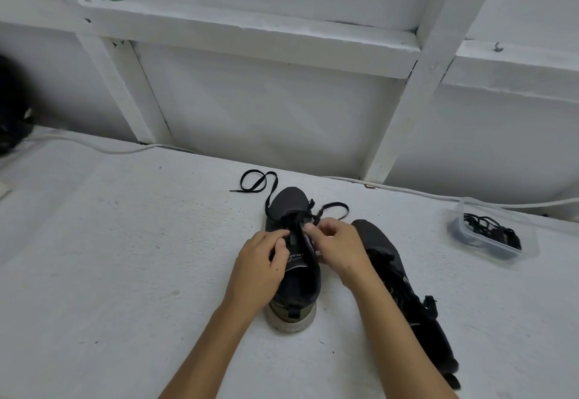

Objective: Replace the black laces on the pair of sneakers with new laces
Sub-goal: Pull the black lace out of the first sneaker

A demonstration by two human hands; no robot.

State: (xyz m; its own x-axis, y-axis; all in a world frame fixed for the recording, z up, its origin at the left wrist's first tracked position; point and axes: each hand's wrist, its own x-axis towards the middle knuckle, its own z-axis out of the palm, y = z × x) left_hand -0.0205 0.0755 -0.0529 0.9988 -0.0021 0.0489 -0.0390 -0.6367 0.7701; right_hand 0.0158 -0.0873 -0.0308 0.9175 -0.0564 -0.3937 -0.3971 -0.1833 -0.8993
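1. Light is even, soft and fairly bright, washing the white table point(125, 242) and the white wall frame point(244, 41) to near the same pale tone.
2. Shadows are faint: a weak one beside the sneaker point(293, 260) under the hands.
3. No glare shows.
4. Left of the sneaker, at the frame edge, a dark shape point(12, 107) is blurred.
5. Wide-angle distortion bends the wall beams above the sneaker.
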